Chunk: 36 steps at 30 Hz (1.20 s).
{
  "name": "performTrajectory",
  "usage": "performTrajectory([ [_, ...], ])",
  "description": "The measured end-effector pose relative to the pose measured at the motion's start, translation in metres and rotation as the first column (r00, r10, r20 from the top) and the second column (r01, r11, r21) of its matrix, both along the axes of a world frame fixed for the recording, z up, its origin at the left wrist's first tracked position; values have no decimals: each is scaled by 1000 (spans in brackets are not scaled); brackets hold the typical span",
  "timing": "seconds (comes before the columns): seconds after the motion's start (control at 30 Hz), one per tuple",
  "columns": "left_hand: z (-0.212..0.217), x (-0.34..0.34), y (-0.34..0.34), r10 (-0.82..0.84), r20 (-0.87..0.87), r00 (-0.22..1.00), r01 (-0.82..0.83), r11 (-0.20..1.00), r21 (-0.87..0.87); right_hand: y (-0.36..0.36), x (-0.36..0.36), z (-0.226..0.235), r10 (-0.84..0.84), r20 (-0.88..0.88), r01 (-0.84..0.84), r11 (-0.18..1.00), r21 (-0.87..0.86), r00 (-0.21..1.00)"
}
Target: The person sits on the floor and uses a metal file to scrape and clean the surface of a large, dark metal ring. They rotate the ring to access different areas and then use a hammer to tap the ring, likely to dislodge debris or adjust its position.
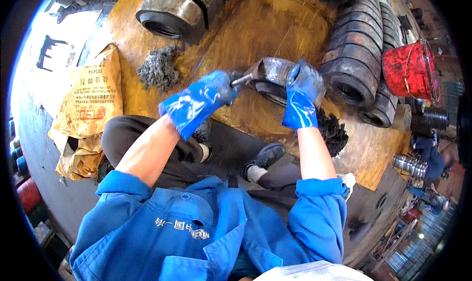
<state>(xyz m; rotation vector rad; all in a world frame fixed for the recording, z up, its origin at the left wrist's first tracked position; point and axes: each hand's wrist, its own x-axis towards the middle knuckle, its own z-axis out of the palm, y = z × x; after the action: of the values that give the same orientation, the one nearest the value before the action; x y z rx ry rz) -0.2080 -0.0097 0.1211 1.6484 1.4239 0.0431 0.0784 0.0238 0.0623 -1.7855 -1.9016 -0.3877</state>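
Observation:
My left hand (pixel 209 97), in a blue rubber glove, is closed round a short metal rod-like tool (pixel 241 79). The tool's exposed end meets, or comes very near, the left side of a thick dark metal ring (pixel 271 70); its other end is hidden in my fist. The ring stands tilted over the stained yellow table (pixel 260 20), its opening toward me. My right hand (pixel 303 87), gloved the same way, grips the ring's right side with the fingers over its upper edge.
A grey clump of fibres (pixel 158 68) and larger metal rings (pixel 169 13) lie left and beyond. Rows of stacked rings (pixel 351 50) and a red bucket (pixel 407 70) stand at right. Dark fibres (pixel 332 133) lie by my right wrist, a torn paper sack (pixel 91 99) at left.

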Motion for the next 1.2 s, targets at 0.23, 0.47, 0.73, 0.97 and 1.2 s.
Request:
performTrajectory([
  [0.23,5,-5,-24,-55,67,996,50,996,78,0,3,-10,-12,0,12,997,76,1000],
  [0.47,10,-12,-40,-297,-32,954,273,821,501,2,9,-15,-25,2,25,998,65,1000],
  [0.73,57,13,-17,-431,-243,869,480,852,208,-1,12,-15,4,34,-9,990,139,999],
  [0.97,56,25,5,-273,-122,954,293,933,207,0,8,-13,28,31,-33,988,149,999],
  [1.2,51,21,-2,-246,-186,951,278,945,174,-2,6,-16,-30,-26,32,996,81,999],
])
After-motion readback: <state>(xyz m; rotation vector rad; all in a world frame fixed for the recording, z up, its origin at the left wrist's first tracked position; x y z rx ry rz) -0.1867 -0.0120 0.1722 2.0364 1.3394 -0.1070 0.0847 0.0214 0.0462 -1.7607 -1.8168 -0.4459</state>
